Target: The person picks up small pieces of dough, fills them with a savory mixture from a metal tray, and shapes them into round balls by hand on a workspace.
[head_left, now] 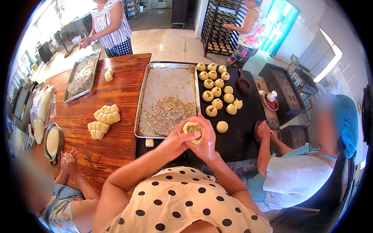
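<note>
Dough cup: a pale yellow round of dough, hollow at the top, with greyish-green filling visible inside; it lies between the two hands, in line with the near right corner of the large tray.
Left hand: the left hand curls against the near left side of the cup, its thumb laid across the mouth.
Right hand: the right hand wraps the cup's right side, fingers bent around the wall.
Grip: both hands are partly closed, curved to the width of the dough, and have hold of this one piece; how firmly they press cannot be told.
Large tray: a metal tray just beyond the hands, with a flattened mound of chopped filling across its nearer part.
Black worktop: a dark surface bearing rows of gathered dough buns right of the tray; one smooth dough ball sits nearest the hands.
Wooden table: a reddish-brown top at left, with two scored dough slabs.
Co-workers: one person sits or stands at right, another at lower left, hands together.
</note>
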Demonstrator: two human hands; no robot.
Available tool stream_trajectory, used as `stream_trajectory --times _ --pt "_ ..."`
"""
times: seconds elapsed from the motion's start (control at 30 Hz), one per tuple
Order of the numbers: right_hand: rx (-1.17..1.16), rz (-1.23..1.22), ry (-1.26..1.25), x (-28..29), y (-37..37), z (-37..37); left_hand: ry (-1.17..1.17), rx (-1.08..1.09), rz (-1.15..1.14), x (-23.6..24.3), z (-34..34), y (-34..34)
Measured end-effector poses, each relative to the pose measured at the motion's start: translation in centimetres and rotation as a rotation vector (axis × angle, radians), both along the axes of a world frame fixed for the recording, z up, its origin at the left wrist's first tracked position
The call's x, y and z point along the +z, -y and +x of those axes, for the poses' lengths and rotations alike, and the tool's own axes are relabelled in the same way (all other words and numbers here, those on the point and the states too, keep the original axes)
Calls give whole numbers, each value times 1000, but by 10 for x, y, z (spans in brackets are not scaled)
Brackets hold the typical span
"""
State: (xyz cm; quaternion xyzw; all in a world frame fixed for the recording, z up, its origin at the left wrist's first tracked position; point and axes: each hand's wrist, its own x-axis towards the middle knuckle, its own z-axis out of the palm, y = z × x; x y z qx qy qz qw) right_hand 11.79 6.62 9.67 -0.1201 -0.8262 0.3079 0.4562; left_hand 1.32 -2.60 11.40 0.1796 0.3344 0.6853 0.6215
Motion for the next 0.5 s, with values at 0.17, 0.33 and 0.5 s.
stream_trajectory --times 0.17,0.33,0.5 --pt "126 -293 -26 10 9 4 -32 -75 -29 3 -3 1" --pt "156 -38 246 23 -4 20 -222 -267 -1 11 -18 3" --pt "22 42 46 2 8 13 -147 -209 -57 5 -11 -1"
